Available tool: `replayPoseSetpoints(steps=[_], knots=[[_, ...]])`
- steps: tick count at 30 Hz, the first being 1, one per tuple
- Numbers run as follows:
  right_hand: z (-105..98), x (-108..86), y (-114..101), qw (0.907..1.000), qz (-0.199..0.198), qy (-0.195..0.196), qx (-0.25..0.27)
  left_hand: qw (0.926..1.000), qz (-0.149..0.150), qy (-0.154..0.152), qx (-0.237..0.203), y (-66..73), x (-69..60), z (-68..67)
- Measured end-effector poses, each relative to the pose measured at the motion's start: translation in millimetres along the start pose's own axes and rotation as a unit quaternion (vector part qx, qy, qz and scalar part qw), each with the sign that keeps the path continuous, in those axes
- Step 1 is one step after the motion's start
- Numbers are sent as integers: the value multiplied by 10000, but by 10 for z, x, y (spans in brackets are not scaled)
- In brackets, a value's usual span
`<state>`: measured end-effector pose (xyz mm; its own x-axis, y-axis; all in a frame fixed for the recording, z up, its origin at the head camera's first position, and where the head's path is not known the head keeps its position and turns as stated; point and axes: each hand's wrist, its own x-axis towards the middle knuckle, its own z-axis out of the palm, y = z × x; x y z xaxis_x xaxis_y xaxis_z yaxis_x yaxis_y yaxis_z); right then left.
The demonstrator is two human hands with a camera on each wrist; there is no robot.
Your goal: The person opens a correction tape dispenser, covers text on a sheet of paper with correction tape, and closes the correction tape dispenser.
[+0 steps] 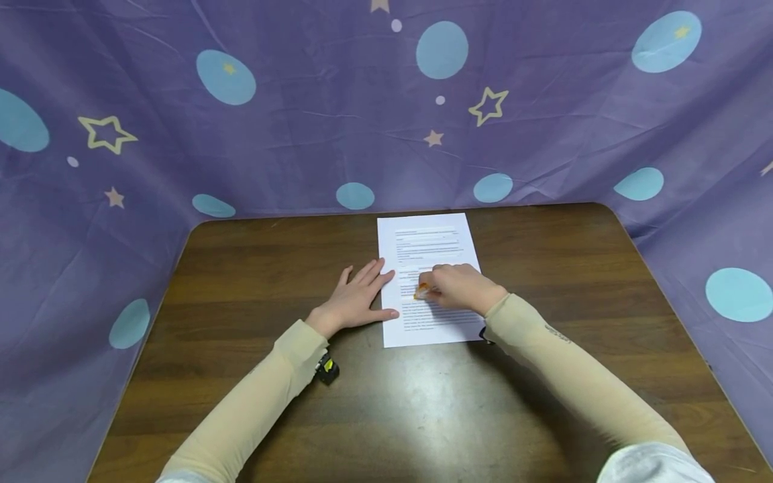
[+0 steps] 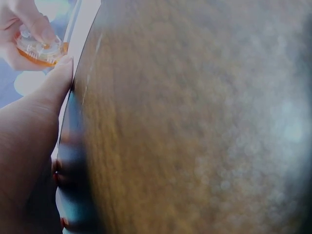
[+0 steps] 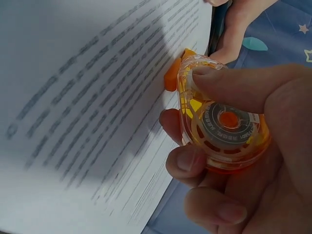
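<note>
A printed sheet of paper (image 1: 431, 251) lies on the wooden table with lines of text on it. My left hand (image 1: 357, 298) rests flat at the sheet's left edge, fingers spread, fingertips and thumb on the paper. Over the middle of the text, my right hand (image 1: 457, 287) grips an orange correction tape dispenser (image 3: 226, 122) with a clear case. In the right wrist view the thumb presses its side, with curled fingers beneath. The dispenser's orange tip (image 3: 173, 73) points at the printed lines; whether it touches the paper I cannot tell.
The brown wooden table (image 1: 253, 282) extends around the sheet on all sides. Behind and beside it hangs a purple curtain (image 1: 314, 107) with stars and blue dots. A black wrist device with a yellow patch (image 1: 327, 369) sits at the left wrist.
</note>
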<state>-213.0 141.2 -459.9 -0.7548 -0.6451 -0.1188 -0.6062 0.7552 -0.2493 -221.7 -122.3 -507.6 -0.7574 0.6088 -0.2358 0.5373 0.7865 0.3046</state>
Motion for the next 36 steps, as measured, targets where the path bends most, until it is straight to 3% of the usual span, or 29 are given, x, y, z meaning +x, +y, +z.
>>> replayPoseSetpoints(steps=[17, 28, 36], knots=[[-32, -217, 200, 9999, 132, 89, 39, 10000, 11, 29, -73, 8, -27, -15], [-55, -215, 229, 9999, 28, 53, 130, 9997, 112, 92, -208, 2, -30, 11], [-124, -182, 161, 9993, -93, 332, 169, 9996, 125, 130, -194, 1, -22, 4]])
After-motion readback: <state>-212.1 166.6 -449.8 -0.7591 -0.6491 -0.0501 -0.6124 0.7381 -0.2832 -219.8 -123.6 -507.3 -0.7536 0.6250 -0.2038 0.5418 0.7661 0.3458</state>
